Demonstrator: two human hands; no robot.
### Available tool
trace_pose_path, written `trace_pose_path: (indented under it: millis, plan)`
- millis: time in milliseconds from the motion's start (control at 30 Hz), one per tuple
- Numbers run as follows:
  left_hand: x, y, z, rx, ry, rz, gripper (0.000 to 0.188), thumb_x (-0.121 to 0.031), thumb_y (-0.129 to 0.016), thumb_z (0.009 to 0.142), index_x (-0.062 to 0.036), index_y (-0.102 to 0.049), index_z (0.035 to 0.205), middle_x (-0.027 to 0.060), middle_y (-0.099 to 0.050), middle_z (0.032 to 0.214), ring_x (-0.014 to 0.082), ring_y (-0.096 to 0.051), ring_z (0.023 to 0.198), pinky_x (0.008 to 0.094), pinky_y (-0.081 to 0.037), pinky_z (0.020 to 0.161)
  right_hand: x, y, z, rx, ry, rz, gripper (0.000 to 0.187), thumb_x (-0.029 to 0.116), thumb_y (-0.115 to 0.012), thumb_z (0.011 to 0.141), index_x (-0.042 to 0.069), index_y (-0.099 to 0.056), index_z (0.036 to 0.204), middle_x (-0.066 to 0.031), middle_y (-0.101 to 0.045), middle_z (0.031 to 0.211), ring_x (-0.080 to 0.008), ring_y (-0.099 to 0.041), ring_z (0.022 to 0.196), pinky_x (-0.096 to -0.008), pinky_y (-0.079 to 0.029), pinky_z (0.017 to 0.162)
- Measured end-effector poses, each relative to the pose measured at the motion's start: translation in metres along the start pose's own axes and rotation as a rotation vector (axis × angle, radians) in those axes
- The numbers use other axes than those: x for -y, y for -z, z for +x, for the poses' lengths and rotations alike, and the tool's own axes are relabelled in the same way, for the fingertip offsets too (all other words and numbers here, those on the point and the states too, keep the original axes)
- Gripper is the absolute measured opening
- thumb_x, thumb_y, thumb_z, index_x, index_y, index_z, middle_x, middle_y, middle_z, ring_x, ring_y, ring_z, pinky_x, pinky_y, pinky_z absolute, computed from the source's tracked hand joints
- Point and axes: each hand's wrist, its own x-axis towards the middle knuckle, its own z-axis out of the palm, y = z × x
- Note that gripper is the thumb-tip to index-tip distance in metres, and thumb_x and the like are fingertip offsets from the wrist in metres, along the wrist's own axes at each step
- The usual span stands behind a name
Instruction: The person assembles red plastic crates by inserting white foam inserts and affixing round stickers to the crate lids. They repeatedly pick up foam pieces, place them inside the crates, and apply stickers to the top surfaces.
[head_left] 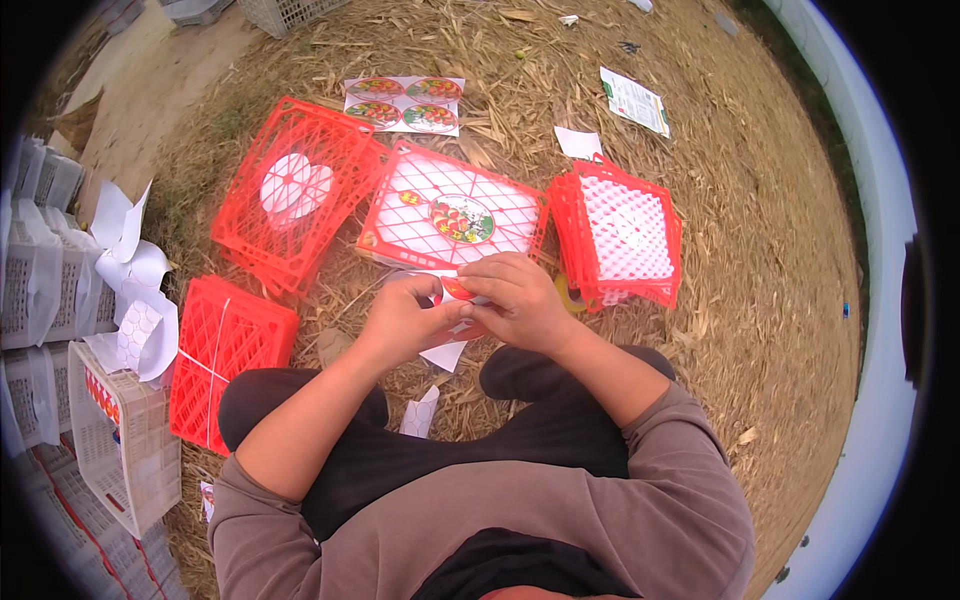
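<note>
My left hand (pixel 396 322) and my right hand (pixel 522 302) meet in front of my knees. The fingers of both pinch a small red-and-white sticker (pixel 456 288); part of it is hidden by the fingers. Just beyond them lies a red lattice crate (pixel 372 240) with white showing through its top. An oval fruit-picture label (pixel 462 218) sits on that crate, with a small red-and-yellow label (pixel 409 198) left of it. Pieces of white backing paper (pixel 445 355) lie beneath my hands.
Red lattice crates (pixel 240 215) stand at left, beside a tied red stack (pixel 230 365). More red crates with white padding (pixel 628 228) are at right. A sheet of oval labels (pixel 405 104) lies beyond. White crates (pixel 125 440) and curled paper (pixel 130 262) fill the far left. Dry straw covers the ground.
</note>
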Motion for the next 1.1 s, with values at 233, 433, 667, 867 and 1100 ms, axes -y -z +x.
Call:
trace_pose_path:
  millis: [233,433,667,867,1100]
  plan:
    - [-0.005,-0.005,-0.001,-0.035,-0.131,0.282,0.010,-0.008,-0.080,0.093,0.0005,-0.076,0.099,0.0012,-0.068,0.079,0.0061,-0.058,0.072,0.0280,-0.048,0.063,-0.012,-0.002,-0.006,-0.015,0.046,-0.032,0.033,0.013,-0.086,0.079,0.005,-0.076,0.110,-0.0096,-0.076,0.114,-0.0282,-0.072,0.101,-0.0405,-0.057,0.088]
    - [-0.006,-0.008,-0.003,-0.152,-0.306,0.396,0.010,-0.005,-0.081,0.089,0.0005,-0.076,0.096,0.0065,-0.067,0.077,0.0130,-0.061,0.071,0.0320,-0.050,0.067,-0.003,-0.004,-0.005,0.012,0.058,-0.120,0.029,0.014,-0.083,0.084,0.004,-0.076,0.111,-0.0095,-0.076,0.115,-0.0276,-0.072,0.102,-0.0410,-0.057,0.089]
    - [-0.005,-0.010,-0.001,-0.176,-0.501,0.470,0.010,-0.003,-0.079,0.088,-0.0021,-0.077,0.098,0.0111,-0.068,0.080,0.0261,-0.066,0.075,0.0369,-0.052,0.070,-0.007,-0.008,-0.011,0.075,-0.086,0.076,0.026,0.011,-0.077,0.091,0.004,-0.078,0.115,-0.0128,-0.076,0.118,-0.0315,-0.071,0.107,-0.0433,-0.057,0.096]
    - [-0.004,-0.010,-0.003,-0.155,-0.473,0.491,0.015,-0.003,-0.077,0.089,-0.0015,-0.075,0.104,0.0138,-0.068,0.088,0.0304,-0.067,0.081,0.0389,-0.053,0.073,-0.016,-0.020,-0.019,0.071,-0.600,0.742,0.023,0.016,-0.070,0.103,0.001,-0.077,0.118,-0.0104,-0.077,0.121,-0.0195,-0.072,0.107,-0.0331,-0.056,0.093]
    - [-0.005,-0.001,-0.008,0.091,-0.209,0.731,0.020,-0.007,-0.074,0.089,-0.0015,-0.072,0.108,0.0192,-0.068,0.094,0.0385,-0.069,0.091,0.0443,-0.054,0.079,-0.106,-0.053,-0.048,-0.105,-1.174,1.264,0.033,0.024,-0.068,0.105,0.000,-0.072,0.127,-0.0078,-0.076,0.106,-0.0147,-0.070,0.084,-0.0301,-0.056,0.073]
